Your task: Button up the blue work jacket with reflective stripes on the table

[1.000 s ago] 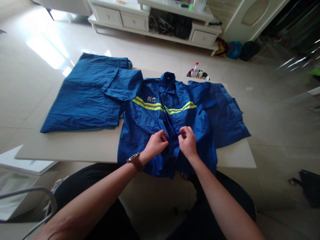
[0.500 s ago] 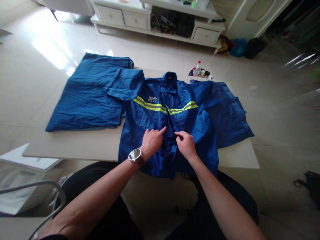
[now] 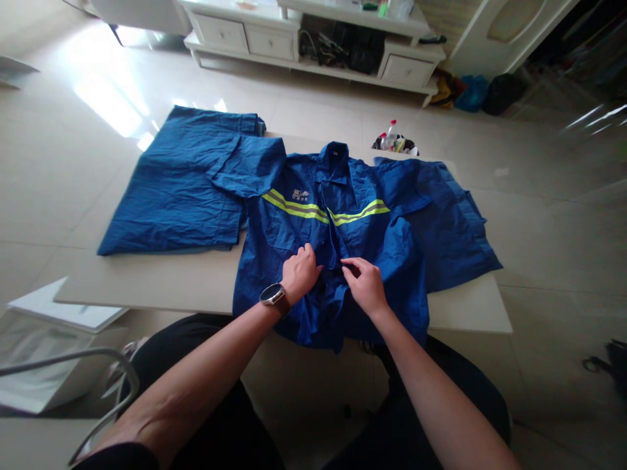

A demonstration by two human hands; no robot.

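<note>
A blue work shirt (image 3: 372, 241) with a yellow reflective stripe lies face up on a low beige table (image 3: 161, 284), collar away from me, hem hanging over the near edge. My left hand (image 3: 300, 273), with a wristwatch, rests on the shirt's front, fingers curled and pinched on the left edge of the placket. My right hand (image 3: 363, 282) pinches the placket's right edge beside it. Both hands meet at the shirt's middle, below the stripe.
A second blue garment (image 3: 181, 183) lies flat on the table's left side, and another blue piece (image 3: 450, 222) lies to the right. A white TV cabinet (image 3: 313, 39) stands at the back. Bottles and small items (image 3: 392, 140) sit on the floor behind the table.
Both hands have lowered onto the shirt front and shifted slightly up the placket. The left hand turned palm down. The view has drifted a little.
</note>
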